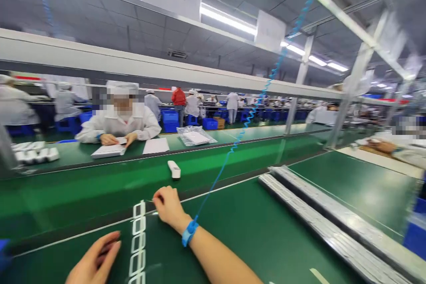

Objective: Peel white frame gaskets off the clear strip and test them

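Observation:
A column of white rectangular frames [137, 243] lies on the green work surface between my hands. To its left, my left hand [95, 259] is held with thumb and fingers curved and a gap between the tips, nothing seen in it. My right hand [169, 206] is just right of the column's far end, its thumb and fingertips pinched together. Something thin seems to show at those fingertips, too small to name. A blue wrist strap [190, 232] with a coiled blue cord [248, 120] circles my right wrist. Beyond that hand, a white handheld device [174, 170] lies on the green belt.
Two long stacks of silvery trays [333, 226] lie at right. The coiled cord crosses upward over the belt. Opposite, a co-worker [123, 120] handles a small item over a white box [109, 150]. A clear plastic bag [196, 136] and several white devices [36, 153] lie on that far bench.

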A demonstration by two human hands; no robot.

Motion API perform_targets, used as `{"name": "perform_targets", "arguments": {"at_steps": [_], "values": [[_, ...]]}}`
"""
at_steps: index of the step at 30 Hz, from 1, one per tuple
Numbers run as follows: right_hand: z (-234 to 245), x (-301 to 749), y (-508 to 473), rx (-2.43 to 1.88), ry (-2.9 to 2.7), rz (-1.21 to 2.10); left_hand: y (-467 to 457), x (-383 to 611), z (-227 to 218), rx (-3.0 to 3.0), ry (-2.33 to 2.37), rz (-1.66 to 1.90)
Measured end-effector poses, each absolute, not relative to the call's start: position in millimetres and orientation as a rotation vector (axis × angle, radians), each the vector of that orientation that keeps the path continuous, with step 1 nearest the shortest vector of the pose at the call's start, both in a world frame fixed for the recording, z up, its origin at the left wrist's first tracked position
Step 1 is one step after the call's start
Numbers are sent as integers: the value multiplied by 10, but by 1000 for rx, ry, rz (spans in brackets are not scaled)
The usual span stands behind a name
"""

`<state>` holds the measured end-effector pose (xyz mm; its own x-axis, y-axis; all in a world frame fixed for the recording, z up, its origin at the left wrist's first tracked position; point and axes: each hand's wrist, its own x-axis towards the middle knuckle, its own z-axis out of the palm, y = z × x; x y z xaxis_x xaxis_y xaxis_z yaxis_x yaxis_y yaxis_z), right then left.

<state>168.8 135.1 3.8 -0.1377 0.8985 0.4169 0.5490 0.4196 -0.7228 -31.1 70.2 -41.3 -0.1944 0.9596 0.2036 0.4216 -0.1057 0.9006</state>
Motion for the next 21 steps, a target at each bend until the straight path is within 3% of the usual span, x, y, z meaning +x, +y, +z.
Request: {"name": "perform_targets", "arguments": {"at_steps": [9,21], "values": [[-98,1263,1063,-887,-1580,957,577,-146,-97,1093,1211,1405],[-43,1340,974,-880,-1749,873,491,-68,-37,1057,1144,1425]]}}
